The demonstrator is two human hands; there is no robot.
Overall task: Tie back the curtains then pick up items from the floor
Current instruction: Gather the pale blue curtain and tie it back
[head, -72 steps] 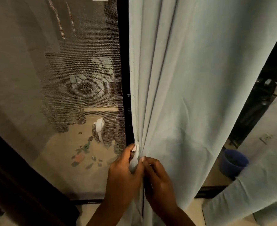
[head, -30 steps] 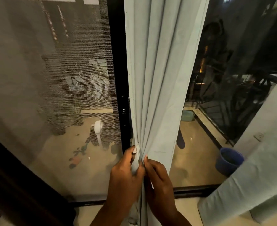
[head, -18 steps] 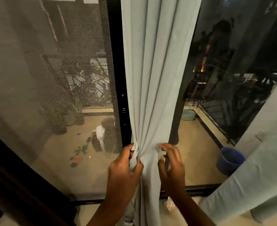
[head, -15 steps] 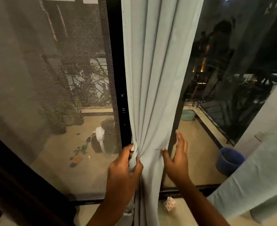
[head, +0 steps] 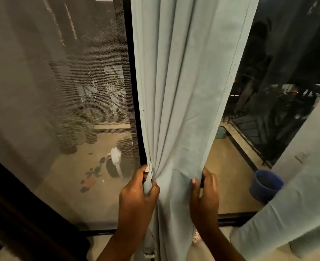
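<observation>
A pale grey-green curtain (head: 181, 95) hangs in folds in front of a dark door frame. My left hand (head: 136, 196) grips the gathered left folds of the curtain at about waist height, with a strip of the same cloth bunched in the fist. My right hand (head: 204, 194) holds the curtain's right edge, thumb in front and fingers behind the cloth. A small patterned item (head: 196, 237) lies on the floor behind my right forearm, mostly hidden.
A mesh screen door (head: 61, 110) fills the left, with potted plants beyond it. A second pale curtain (head: 302, 189) slants across the right. Through the glass, a blue bucket (head: 266, 185) stands on the balcony floor by a dark railing.
My right hand has let go of the gathered folds, swung out to the right and taken hold of the curtain's right edge. My left hand has kept its grip on the bunched folds.
</observation>
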